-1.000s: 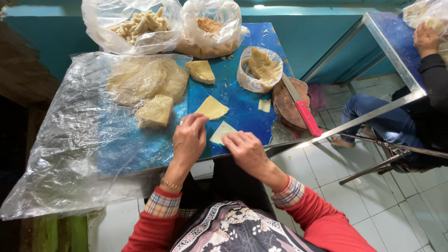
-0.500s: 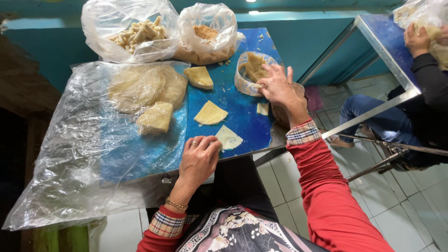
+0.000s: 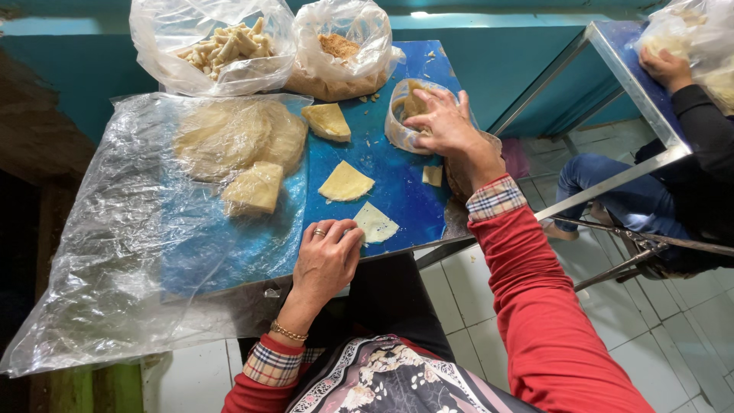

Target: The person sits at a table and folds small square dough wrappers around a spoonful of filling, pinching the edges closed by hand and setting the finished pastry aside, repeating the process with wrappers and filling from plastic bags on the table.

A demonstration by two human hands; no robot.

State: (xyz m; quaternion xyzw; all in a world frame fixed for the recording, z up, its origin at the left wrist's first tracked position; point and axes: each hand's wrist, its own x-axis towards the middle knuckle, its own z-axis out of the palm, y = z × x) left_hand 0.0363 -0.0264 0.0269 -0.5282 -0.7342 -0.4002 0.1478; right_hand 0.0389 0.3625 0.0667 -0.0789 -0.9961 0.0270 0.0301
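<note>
My left hand point(image 3: 327, 256) rests on the near edge of the blue table point(image 3: 382, 164), its fingertips touching a pale triangular wrapper piece point(image 3: 375, 223). Fingers spread, my right hand point(image 3: 443, 121) reaches over a small plastic-lined bowl of brown filling point(image 3: 404, 111) and dips into it. Two more folded wrapper triangles lie on the table, one point(image 3: 345, 182) in the middle and one point(image 3: 328, 121) farther back. A small square scrap point(image 3: 433, 175) lies by my right wrist.
A clear plastic sheet point(image 3: 153, 229) covers a stack of round wrappers point(image 3: 229, 138) and a cut pile point(image 3: 254, 187). Two open bags stand at the back: rolled sticks point(image 3: 218, 46) and brown crumbs point(image 3: 336, 57). Another person point(image 3: 673, 153) sits at a second table on the right.
My right hand has left the wrapper near the table's front edge and gone up and right to the filling bowl. My left hand has stayed on the near wrapper.
</note>
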